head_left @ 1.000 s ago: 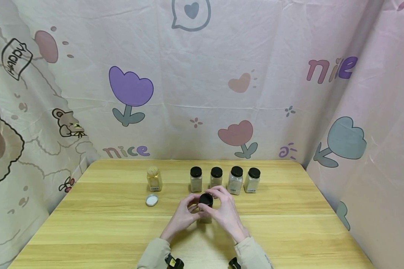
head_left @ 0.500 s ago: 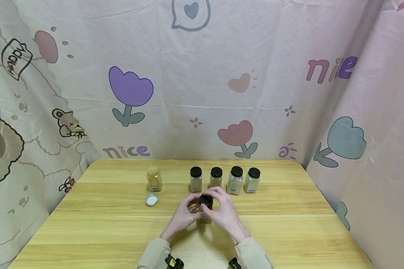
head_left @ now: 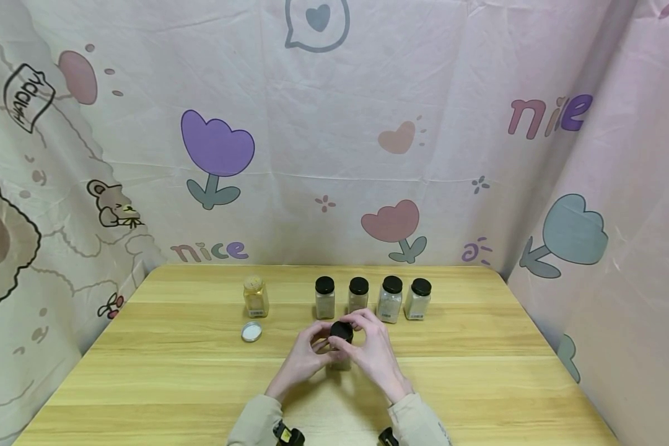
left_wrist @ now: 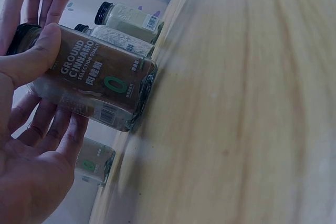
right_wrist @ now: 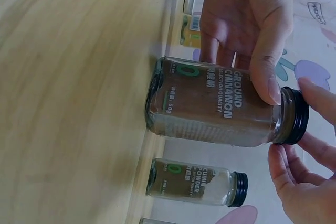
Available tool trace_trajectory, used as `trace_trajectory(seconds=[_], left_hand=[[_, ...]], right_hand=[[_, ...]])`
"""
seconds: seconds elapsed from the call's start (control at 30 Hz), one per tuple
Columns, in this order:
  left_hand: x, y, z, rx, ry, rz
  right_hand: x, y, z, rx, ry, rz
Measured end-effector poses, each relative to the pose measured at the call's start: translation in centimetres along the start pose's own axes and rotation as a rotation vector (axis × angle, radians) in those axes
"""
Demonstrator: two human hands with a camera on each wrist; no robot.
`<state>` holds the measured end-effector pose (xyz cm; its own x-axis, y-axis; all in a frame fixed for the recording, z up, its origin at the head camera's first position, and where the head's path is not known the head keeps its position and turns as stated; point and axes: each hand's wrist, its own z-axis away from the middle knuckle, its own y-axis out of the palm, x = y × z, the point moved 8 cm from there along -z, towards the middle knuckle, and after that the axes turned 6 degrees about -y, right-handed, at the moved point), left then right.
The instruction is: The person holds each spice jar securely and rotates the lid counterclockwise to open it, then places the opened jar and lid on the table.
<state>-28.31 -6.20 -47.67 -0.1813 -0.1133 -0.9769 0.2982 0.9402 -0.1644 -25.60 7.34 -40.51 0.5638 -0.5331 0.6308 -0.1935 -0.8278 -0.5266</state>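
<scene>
Below the head view's centre, your left hand (head_left: 303, 355) grips the upright cinnamon jar (head_left: 341, 363) with curled fingers, and your right hand (head_left: 374, 350) pinches its black lid (head_left: 341, 331). Higher up stand four black-lidded jars (head_left: 359, 300); toward the left, a yellow jar (head_left: 256, 301) and round white lid (head_left: 251, 332) rest on the counter (head_left: 173, 353).

Curtained booth, with wooden table (head_left: 195, 375) and cartoon-printed cloth walls (head_left: 318, 133)

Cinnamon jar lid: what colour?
The lid is black; the right wrist view shows it best.
</scene>
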Motion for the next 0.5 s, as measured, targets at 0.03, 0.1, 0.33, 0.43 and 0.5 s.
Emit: trace_trajectory(seconds=[0.03,0.1,0.33,0.43,0.5], left_hand=[[0.00,0.00,-0.01,-0.001,0.001,-0.001],[0.00,0.01,-0.02,0.002,0.002,0.001],[-0.09,0.05,-0.08,0.011,0.023,0.007],[-0.11,0.02,-0.07,0.004,0.025,0.001],[-0.09,0.02,-0.06,0.005,0.020,0.001]], right_hand=[[0.00,0.03,0.00,0.005,0.000,-0.006],[0.04,0.11,-0.03,0.017,-0.005,-0.010],[0.41,0.38,-0.16,0.058,-0.068,-0.036],[0.52,0.44,-0.13,0.064,-0.082,-0.025],[0.38,0.45,-0.08,0.065,-0.059,-0.017]])
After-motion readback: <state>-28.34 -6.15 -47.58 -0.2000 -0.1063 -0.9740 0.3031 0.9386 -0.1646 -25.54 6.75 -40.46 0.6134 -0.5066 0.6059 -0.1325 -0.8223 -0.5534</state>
